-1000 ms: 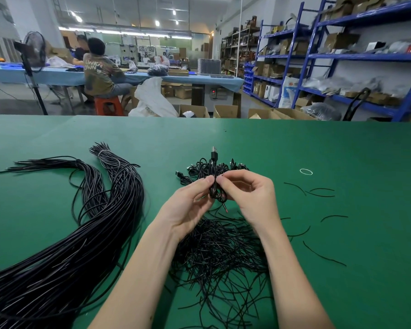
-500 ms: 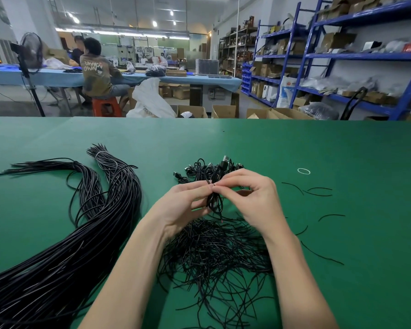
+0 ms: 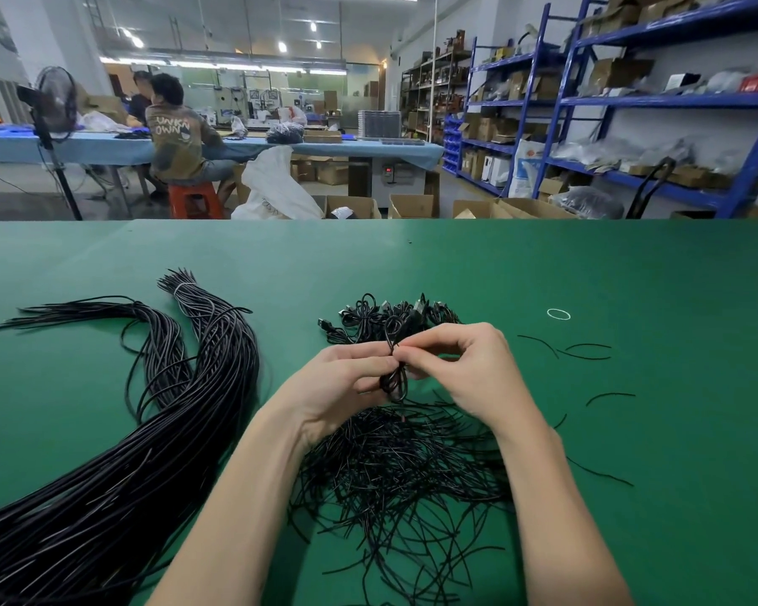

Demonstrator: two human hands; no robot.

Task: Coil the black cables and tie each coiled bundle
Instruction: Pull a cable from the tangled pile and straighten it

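Small coiled black cable bundle (image 3: 394, 378) above mid green worktop (image 3: 587, 264), pinched at its waist by left hand (image 3: 346, 387) and right hand (image 3: 473, 369); judged light, springy: grip the waist

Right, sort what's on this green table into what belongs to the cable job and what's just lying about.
Job:
- coiled cable, pinched by left hand and right hand
- long uncoiled cables
- heap of thin ties
- finished bundles

Lying about:
- white rubber band
- stray ties
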